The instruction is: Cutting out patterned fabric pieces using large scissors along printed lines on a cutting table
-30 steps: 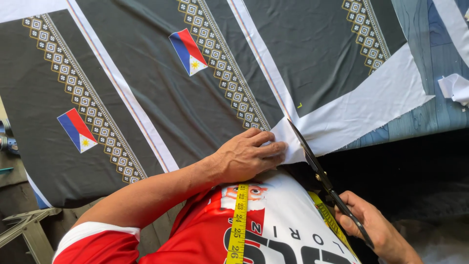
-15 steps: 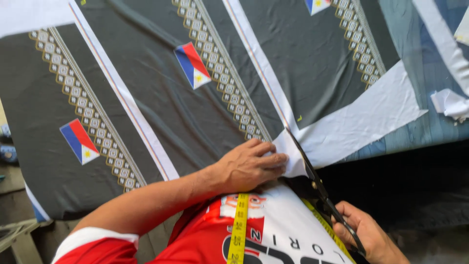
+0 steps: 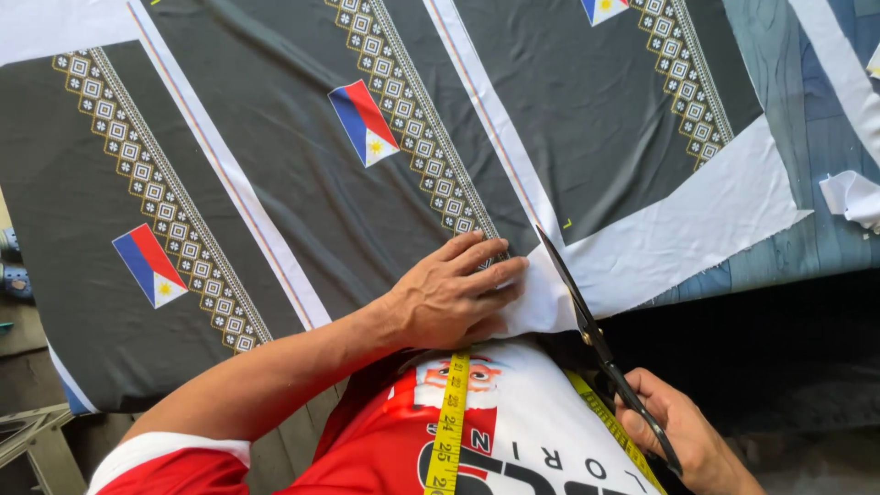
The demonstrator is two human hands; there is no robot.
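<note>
- Your left hand [image 3: 454, 298] lies palm down on the printed dark fabric [image 3: 302, 211], fingers spread flat and reaching toward the white border; its grip pinches nothing, it only presses the cloth onto the surface [image 3: 825, 229].
- Your right hand [image 3: 683, 435] is closed around the handles of the black scissors [image 3: 596, 339], near the lower edge of the view and below the edge of the surface.
- The scissors point up and to the left, the tip of the blades reaching the white strip [image 3: 678, 243] of the fabric just beside your left fingertips (whether the blades stand apart or together cannot be told from this angle).
- The fabric covers most of the surface: dark panels with bands of small square patterns, white stripes between them, and small red, blue and white flag patches [image 3: 364, 122].
- A yellow tape measure [image 3: 449, 431] hangs down over your red and white shirt.
- A small white scrap [image 3: 851, 197] lies on the blue-grey surface at the right, well apart from the scissors.
</note>
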